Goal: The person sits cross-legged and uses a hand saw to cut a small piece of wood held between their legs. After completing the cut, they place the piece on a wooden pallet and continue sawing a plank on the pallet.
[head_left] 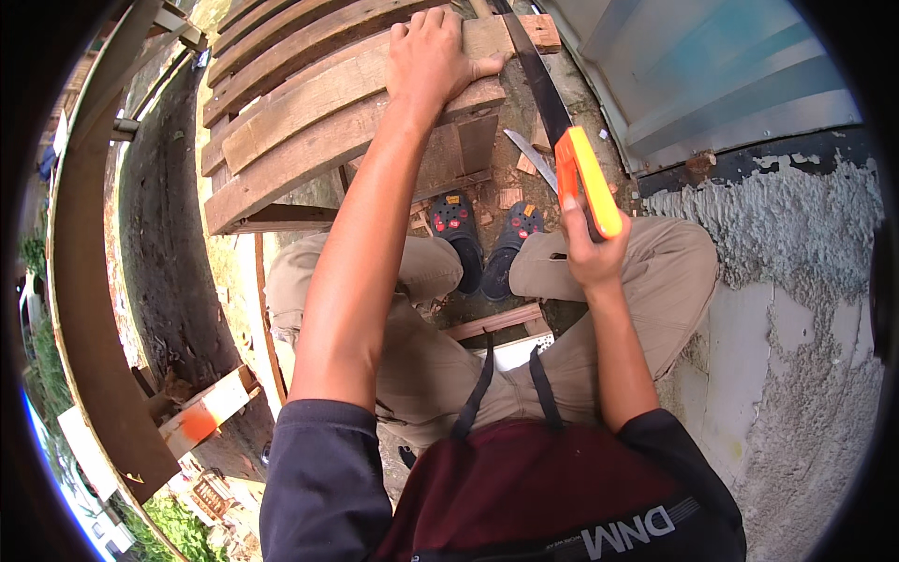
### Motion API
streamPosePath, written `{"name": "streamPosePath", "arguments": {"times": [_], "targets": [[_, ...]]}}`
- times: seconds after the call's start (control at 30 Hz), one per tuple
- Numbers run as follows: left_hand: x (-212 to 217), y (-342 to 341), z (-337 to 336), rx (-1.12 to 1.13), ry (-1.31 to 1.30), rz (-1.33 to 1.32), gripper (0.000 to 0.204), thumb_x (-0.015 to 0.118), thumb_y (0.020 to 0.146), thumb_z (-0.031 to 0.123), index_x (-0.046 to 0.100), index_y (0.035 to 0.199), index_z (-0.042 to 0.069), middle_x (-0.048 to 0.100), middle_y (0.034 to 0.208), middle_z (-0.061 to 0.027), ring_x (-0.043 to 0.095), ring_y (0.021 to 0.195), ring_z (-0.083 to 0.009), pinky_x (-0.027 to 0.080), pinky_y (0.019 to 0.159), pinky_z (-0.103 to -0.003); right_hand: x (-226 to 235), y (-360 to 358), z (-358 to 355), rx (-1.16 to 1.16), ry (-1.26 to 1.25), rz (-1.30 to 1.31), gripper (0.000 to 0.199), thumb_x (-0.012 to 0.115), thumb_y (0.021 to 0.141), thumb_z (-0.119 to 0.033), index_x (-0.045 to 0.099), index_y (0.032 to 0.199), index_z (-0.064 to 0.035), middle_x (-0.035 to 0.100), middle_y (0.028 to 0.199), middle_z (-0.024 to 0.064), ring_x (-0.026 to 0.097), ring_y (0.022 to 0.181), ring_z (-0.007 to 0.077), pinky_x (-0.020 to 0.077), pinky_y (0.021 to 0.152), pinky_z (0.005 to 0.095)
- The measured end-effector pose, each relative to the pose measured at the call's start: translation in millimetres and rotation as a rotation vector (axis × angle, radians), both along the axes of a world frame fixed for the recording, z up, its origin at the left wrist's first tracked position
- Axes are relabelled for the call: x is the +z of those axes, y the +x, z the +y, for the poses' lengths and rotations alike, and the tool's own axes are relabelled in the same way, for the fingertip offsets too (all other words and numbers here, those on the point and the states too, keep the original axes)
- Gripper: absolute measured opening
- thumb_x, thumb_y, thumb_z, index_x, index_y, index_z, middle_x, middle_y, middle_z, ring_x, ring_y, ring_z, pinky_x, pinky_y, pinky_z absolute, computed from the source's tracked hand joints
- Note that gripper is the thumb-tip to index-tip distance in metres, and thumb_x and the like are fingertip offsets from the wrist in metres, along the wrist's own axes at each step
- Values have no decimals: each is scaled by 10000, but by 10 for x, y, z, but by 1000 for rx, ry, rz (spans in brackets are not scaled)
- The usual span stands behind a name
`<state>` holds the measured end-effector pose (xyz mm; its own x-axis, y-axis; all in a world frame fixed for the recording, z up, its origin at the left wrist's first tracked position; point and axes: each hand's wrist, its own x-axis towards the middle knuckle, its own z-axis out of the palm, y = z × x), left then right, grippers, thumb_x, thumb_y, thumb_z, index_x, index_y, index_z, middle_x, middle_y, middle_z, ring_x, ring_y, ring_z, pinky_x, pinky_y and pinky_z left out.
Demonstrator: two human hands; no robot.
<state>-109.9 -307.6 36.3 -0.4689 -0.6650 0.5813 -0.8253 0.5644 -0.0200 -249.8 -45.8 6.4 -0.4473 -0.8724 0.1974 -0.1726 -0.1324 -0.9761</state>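
My right hand (593, 253) is wrapped round the orange and yellow handle of a handsaw (585, 178). Its dark blade slants up and away, crossing a wooden board (489, 39) close to the board's right end. On that board, left of the blade, my left hand (431, 61) presses down with its fingers bent over the far side and the thumb stretched toward the saw. The board lies along the near side of a slatted wooden bench (290, 47). How deep the blade sits in the wood, I cannot tell.
A loose saw-like metal blade (531, 155) lies on the ground among wood scraps, beyond my shoes (456, 220). Corrugated metal sheeting (702, 75) and a rough plastered wall (777, 225) stand close on the right. Wooden planks (173, 225) run along the left.
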Motion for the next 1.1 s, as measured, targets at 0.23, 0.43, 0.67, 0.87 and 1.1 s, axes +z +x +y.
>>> {"name": "streamPosePath", "arguments": {"times": [0.23,0.43,0.67,0.87,1.1], "targets": [[15,-26,21,15,37,-34,837,709,719,753,702,1148,34,680,1171,-90,602,1170,-241,427,968,-424,179,59,-937,-17,-89,146,221,648,964,-103,614,762,-21,554,624,-51,489,541,36,372,499,245],[-29,18,42,21,22,-21,821,713,730,742,701,1150,37,675,1146,-92,603,1154,-240,436,941,-419,110,146,-393,-15,6,0,182,685,907,-129,666,800,17,593,626,-3,540,583,68,415,540,282],[21,-39,44,4,50,-25,803,710,745,715,693,1184,44,672,1131,-100,602,1134,-255,430,934,-413,22,-73,-968,36,-116,-76,186,651,940,-86,608,778,-5,548,621,-26,499,561,60,379,516,275],[35,23,52,-27,67,11,785,731,741,688,690,1159,25,662,1152,-125,586,1154,-277,427,968,-419,-302,34,57,4,-16,-118,171,664,917,-78,629,771,4,558,607,12,522,549,96,402,526,301],[77,-5,79,-2,119,16,778,745,729,676,681,1148,24,652,1111,-115,594,1120,-271,431,963,-412,-126,-96,257,42,48,-291,182,657,924,-49,614,753,-3,569,624,-22,518,580,53,389,523,261]]}}
